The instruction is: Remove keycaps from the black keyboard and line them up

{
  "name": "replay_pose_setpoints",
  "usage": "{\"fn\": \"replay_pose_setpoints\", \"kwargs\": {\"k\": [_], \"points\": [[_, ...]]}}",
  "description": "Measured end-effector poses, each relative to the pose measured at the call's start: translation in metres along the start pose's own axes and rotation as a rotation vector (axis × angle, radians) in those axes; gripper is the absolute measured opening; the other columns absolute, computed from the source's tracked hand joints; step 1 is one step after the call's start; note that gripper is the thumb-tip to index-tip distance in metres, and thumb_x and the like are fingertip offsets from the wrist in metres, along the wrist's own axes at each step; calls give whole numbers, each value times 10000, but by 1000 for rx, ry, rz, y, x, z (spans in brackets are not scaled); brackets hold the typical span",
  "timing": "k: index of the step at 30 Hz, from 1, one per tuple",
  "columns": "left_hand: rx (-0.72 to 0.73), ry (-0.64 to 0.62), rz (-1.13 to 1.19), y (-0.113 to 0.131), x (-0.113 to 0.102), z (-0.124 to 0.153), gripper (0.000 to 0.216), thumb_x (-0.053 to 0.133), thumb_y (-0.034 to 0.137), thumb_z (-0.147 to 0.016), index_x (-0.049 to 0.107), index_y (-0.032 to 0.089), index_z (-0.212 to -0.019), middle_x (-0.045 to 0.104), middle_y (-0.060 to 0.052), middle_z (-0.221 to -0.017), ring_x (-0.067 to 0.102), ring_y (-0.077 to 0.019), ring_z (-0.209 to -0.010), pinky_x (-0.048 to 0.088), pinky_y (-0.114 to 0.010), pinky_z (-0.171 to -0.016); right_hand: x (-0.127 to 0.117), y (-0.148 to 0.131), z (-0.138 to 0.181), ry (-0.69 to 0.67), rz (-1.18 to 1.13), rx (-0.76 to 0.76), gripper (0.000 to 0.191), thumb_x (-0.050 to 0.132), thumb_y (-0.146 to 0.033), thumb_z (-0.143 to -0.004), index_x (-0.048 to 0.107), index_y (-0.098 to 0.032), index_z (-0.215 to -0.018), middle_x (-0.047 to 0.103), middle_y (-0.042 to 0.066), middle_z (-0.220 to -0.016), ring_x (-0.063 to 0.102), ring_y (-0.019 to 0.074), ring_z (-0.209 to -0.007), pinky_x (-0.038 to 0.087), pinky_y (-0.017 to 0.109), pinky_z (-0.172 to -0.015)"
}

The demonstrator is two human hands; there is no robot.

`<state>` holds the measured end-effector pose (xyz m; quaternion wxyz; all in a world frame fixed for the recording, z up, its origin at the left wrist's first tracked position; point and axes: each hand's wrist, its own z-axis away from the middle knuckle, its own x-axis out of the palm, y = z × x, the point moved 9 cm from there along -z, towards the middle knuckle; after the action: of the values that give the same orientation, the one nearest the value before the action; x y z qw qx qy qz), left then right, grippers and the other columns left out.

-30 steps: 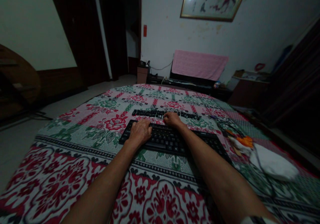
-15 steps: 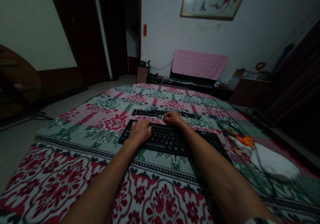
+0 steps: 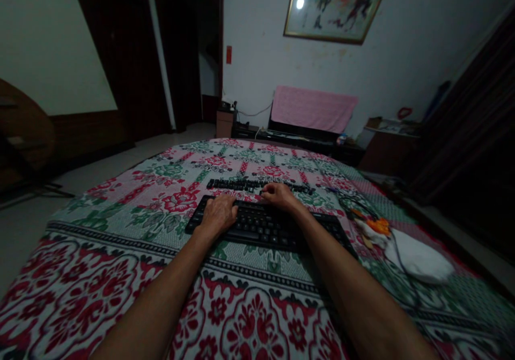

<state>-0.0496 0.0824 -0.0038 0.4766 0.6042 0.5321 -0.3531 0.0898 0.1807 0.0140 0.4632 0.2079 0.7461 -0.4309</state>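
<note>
A black keyboard [image 3: 273, 228] lies on a floral bedspread [image 3: 120, 252]. My left hand [image 3: 219, 213] rests on the keyboard's left end, fingers curled over the far edge, holding it. My right hand [image 3: 277, 195] is at the keyboard's far edge, fingers closed in a pinch; what they hold is too small to make out. Just beyond it lies a row of loose black keycaps [image 3: 241, 184] on the cloth.
A white cloth bundle [image 3: 416, 255] with an orange object [image 3: 377, 225] and a dark cable lies to the right. Beyond the bed stand a pink-draped unit [image 3: 314, 109], a low cabinet [image 3: 384, 148] and a dark doorway on the left.
The view has shifted slightly down and left. Both hands stay at the keyboard in nearly the same posture.
</note>
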Motion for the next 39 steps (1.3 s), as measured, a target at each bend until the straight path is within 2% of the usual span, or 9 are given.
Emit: {"fn": "replay_pose_setpoints", "kwargs": {"k": [5, 10, 13, 21, 39], "points": [[15, -9, -8, 2, -1, 1, 272, 376, 307, -801, 513, 212, -1016, 549, -60, -1079, 454, -198, -1038, 335, -351, -853, -7, -13, 44, -38, -134, -90, 224, 521, -292, -693, 632, -160, -836, 628, -3, -710, 544, 107, -640, 380, 186, -568], [12, 7, -5, 3, -5, 2, 280, 378, 311, -801, 514, 220, -1028, 556, -58, -1075, 462, -194, -1036, 338, -350, -859, -2, -20, 62, -34, -128, -149, 179, 572, -241, -650, 644, -167, -797, 631, 14, -766, 555, 114, -684, 403, 196, -617], [7, 4, -9, 3, -5, 2, 275, 385, 313, -797, 526, 224, -1016, 568, -56, -1044, 471, -193, -1025, 346, -344, -856, 0, -18, 61, -27, -100, -124, 172, 591, -229, -631, 664, -173, -776, 643, 21, -776, 567, 119, -692, 412, 198, -624], [13, 12, -32, 3, -4, 1, 273, 382, 306, -799, 526, 216, -1013, 566, -61, -1054, 473, -194, -1025, 341, -345, -872, 15, -2, 51, -121, -171, 9, 174, 617, -245, -607, 675, -169, -752, 672, 6, -710, 593, 117, -634, 421, 189, -570], [12, -16, -23, 3, -2, -1, 262, 381, 299, -799, 530, 217, -998, 568, -54, -1048, 473, -182, -1026, 346, -327, -872, 17, -3, 48, -162, -197, 7, 178, 623, -232, -591, 692, -164, -740, 672, 0, -683, 580, 108, -612, 411, 175, -548]]}}
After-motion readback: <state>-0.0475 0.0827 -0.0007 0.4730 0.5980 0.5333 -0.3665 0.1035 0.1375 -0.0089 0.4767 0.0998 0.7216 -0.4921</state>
